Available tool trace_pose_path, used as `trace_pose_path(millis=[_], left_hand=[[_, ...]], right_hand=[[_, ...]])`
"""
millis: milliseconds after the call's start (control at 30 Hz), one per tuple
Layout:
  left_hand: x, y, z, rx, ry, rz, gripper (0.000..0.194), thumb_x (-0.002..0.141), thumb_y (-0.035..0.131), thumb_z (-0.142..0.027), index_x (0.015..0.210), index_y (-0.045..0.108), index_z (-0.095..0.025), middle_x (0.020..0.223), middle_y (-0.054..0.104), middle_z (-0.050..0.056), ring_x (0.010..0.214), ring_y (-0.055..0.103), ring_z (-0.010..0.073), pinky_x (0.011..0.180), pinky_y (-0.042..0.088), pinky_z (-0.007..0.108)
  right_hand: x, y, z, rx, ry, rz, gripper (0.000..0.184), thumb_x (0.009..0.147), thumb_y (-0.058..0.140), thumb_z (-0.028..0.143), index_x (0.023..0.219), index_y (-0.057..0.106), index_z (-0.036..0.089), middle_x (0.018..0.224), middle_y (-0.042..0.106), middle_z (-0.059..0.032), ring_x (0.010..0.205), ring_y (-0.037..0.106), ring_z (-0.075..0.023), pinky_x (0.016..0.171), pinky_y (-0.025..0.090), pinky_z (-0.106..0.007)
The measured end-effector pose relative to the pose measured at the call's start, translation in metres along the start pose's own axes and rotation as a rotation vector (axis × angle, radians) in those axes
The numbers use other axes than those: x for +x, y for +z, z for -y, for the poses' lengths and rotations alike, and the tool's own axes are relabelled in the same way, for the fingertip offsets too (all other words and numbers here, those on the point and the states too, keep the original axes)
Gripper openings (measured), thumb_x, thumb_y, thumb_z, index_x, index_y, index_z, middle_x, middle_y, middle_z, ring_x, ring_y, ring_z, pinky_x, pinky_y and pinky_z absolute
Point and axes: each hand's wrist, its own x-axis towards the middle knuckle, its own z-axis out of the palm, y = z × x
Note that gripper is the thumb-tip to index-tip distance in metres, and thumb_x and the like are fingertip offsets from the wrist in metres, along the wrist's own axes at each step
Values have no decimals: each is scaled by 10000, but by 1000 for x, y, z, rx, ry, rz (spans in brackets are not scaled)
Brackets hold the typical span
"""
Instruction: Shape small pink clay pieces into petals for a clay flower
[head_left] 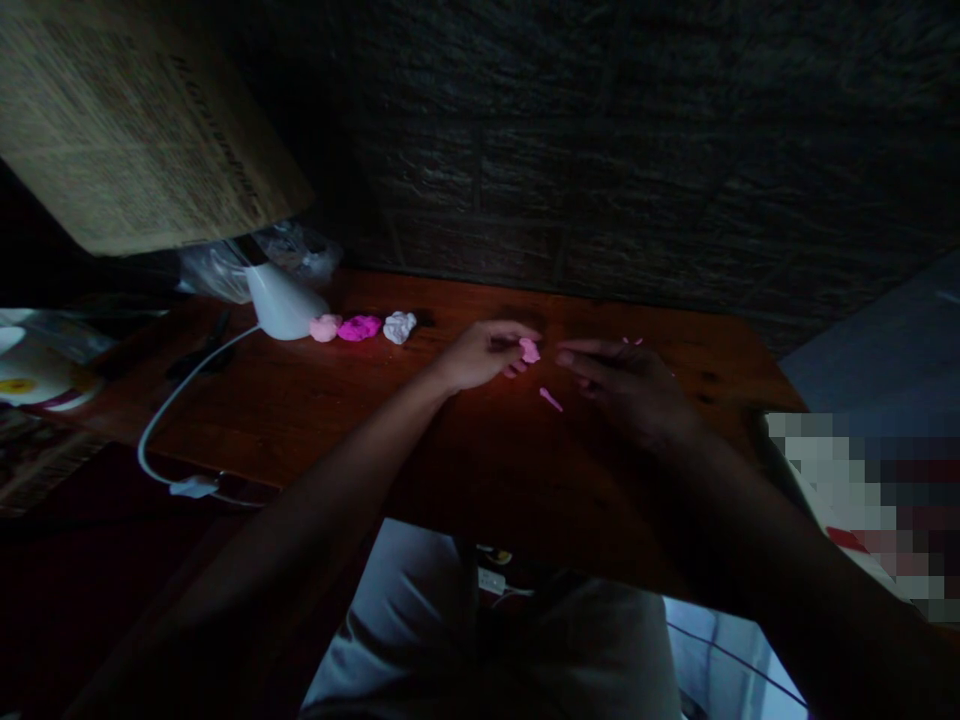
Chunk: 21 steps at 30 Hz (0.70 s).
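While my left hand (478, 355) pinches a lumpy pink clay-like piece (529, 350), a thin pink clay-like strip (551, 399) slants between that and my right hand (626, 385), whose grip I cannot tell.

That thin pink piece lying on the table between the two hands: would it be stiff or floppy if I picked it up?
The thin pink piece would probably bend easily: it is slender and looks like the same doughy stuff as the pink lump in the left hand. It is likely very light, being so small beside the right hand.
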Motion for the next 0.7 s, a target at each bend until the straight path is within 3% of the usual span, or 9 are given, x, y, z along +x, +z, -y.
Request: trace_pose_path(millis=[133, 267, 400, 567, 700], left_hand=[[1, 0, 3, 14, 2, -55, 197, 817, 705, -107, 1013, 728, -112, 920, 777, 78, 811, 718, 120, 810, 592, 299], [1, -1, 6, 155, 72, -23, 214, 795, 717, -87, 1006, 726, -123, 994, 780, 79, 911, 723, 139, 918, 570, 343], [2, -1, 7, 173, 65, -27, 190, 852, 645, -87, 1026, 715, -122, 993, 774, 92, 867, 719, 133, 841, 582, 314], [2, 2, 2, 171, 11, -105, 190, 877, 632, -116, 1057, 690, -101, 894, 753, 81, 675, 670, 99, 711, 567, 267], [1, 3, -3, 252, 55, -139, 126, 873, 611, -121, 954, 707, -119, 814, 730, 50, 644, 636, 92, 663, 524, 232]], right_hand=[[1, 0, -1, 7, -18, 0, 350, 594, 901, 466, 844, 808, 239, 651, 609, 24, 593, 480, -104, 550, 382, -255], [3, -1, -5, -18, -33, 30, 323, 629, 877, 476, 847, 805, 247, 636, 597, 30, 580, 470, -102, 556, 379, -260], [3, -2, -6, -24, -38, 49, 293, 657, 862, 460, 864, 811, 259, 673, 635, 20, 584, 480, -101, 562, 378, -262], [2, -1, -6, -10, -45, 24, 321, 641, 885, 411, 911, 805, 255, 753, 700, 5, 617, 521, -106, 573, 404, -263], [3, -1, -7, -21, -24, 13, 301, 627, 897, 400, 869, 807, 246, 718, 702, 9, 581, 509, -96, 549, 401, -254]])
